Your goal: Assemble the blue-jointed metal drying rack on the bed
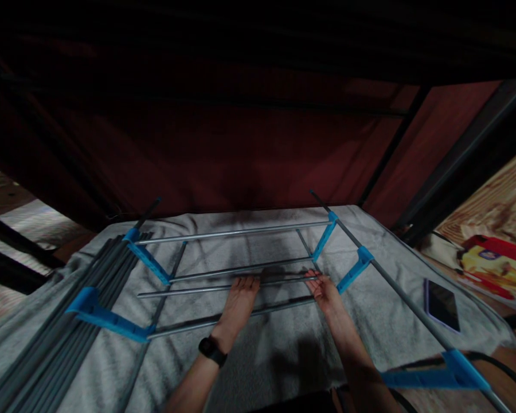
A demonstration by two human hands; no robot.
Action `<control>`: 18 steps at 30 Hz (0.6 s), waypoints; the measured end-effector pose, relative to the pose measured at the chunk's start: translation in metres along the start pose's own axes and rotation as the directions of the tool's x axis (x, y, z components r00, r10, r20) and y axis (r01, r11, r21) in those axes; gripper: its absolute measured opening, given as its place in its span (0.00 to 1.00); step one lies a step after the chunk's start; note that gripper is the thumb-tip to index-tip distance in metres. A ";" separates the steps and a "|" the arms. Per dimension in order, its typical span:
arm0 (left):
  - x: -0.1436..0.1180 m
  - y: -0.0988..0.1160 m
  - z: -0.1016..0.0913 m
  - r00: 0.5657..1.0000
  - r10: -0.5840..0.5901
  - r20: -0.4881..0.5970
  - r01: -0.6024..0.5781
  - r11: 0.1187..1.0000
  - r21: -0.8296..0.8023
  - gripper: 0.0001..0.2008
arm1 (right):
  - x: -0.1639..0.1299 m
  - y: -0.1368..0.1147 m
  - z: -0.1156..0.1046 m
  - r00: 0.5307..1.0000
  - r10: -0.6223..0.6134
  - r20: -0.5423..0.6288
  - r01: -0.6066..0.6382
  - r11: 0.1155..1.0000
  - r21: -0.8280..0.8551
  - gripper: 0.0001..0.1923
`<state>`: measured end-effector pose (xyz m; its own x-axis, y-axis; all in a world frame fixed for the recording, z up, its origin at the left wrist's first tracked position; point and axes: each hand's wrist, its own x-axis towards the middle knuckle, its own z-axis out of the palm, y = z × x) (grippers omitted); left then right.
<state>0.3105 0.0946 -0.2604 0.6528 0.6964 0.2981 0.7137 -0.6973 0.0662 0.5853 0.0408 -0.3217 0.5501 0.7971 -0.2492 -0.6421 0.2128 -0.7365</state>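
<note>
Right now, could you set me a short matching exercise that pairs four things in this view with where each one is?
Things:
1. smartphone
2. wristwatch
3. bundle of loose grey rods
4. right hand

Places:
A. piled along the left edge of the grey blanket
B. on the left wrist
C. lying flat on the blanket, right of the long rod
D. fingertips on a thin metal rod near a blue connector

Pairs: 1-C, 2-B, 3-A, 4-D
</note>
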 end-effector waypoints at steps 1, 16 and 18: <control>-0.002 -0.004 0.002 1.000 -0.013 0.009 0.013 1.000 -0.004 0.16 | -0.001 0.000 0.000 0.999 0.031 0.012 -0.031 0.999 0.017 0.07; -0.025 -0.028 0.009 0.987 -0.103 0.123 0.118 0.986 -0.115 0.16 | 0.000 0.007 -0.004 0.989 0.109 0.101 -0.101 0.991 -0.082 0.10; -0.026 -0.026 0.009 0.985 -0.097 0.143 0.115 0.985 -0.126 0.15 | -0.001 0.008 -0.007 0.988 0.099 0.119 -0.088 0.992 -0.095 0.09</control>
<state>0.2777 0.0961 -0.2782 0.6102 0.7778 0.1506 0.7466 -0.6282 0.2192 0.5831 0.0383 -0.3319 0.4164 0.8758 -0.2442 -0.6345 0.0876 -0.7680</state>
